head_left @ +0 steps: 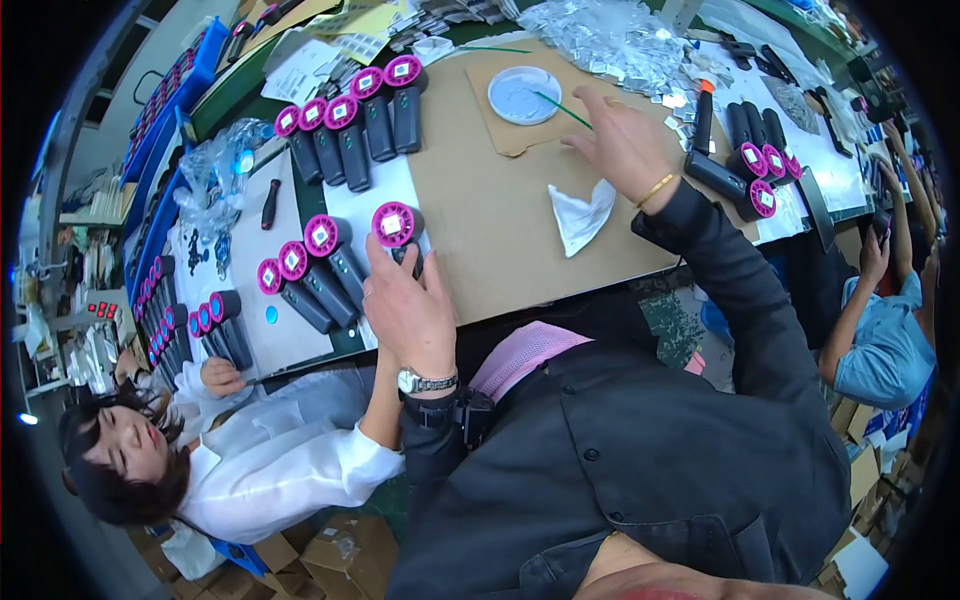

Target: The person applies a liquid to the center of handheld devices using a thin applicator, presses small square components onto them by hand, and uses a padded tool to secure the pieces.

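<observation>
Dabbing, I'd guess: right hand point(628, 150), one o'clock, wide around green stick point(560, 107), needs a pinch; left hand point(412, 315) curls over pink-rimmed device point(397, 224), grip unclear.

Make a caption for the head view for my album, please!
Left grip on a pink-ended tool, right grip holding a green stick over a round dish.

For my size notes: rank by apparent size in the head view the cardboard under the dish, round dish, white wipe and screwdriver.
1. Cardboard piece
2. Round dish and white wipe, too alike to rank
3. Screwdriver
</observation>
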A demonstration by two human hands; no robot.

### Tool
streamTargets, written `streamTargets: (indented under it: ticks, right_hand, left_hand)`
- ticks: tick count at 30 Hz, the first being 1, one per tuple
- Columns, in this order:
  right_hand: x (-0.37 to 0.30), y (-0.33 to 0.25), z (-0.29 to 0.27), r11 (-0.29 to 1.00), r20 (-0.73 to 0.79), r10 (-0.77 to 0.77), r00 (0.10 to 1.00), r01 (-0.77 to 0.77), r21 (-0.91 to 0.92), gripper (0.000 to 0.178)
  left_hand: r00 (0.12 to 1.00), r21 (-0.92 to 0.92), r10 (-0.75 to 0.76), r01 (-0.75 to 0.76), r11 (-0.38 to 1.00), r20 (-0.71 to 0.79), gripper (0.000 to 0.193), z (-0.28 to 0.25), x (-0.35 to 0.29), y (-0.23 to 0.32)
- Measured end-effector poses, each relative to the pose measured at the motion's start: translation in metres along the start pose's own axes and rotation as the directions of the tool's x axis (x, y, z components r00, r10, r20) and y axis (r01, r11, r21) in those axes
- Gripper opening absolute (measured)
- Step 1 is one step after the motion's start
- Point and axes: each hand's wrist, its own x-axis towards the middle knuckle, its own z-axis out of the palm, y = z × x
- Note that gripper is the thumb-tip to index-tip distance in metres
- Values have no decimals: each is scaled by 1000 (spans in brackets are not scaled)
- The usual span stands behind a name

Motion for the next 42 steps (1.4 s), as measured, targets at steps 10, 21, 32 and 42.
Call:
streamTargets:
  ticks: [10,21,32,42]
  right_hand:
    - [30,35,21,981,-217,82,973,-39,192,23]
    - [39,55,44,846,-13,270,963,-231,481,26]
    - [48,51,49,571,250,330,910,-404,715,30]
    - [41,52,16,315,390,426,817,-538,782,21]
  left_hand:
    - [991,91,-96,88,992,93,81,0,23,3]
    - [993,27,-83,81,996,82,82,-1,32,13]
    - [991,41,-29,24,999,131,87,3,39,21]
    - [996,52,-60,56,997,67,94,0,35,25]
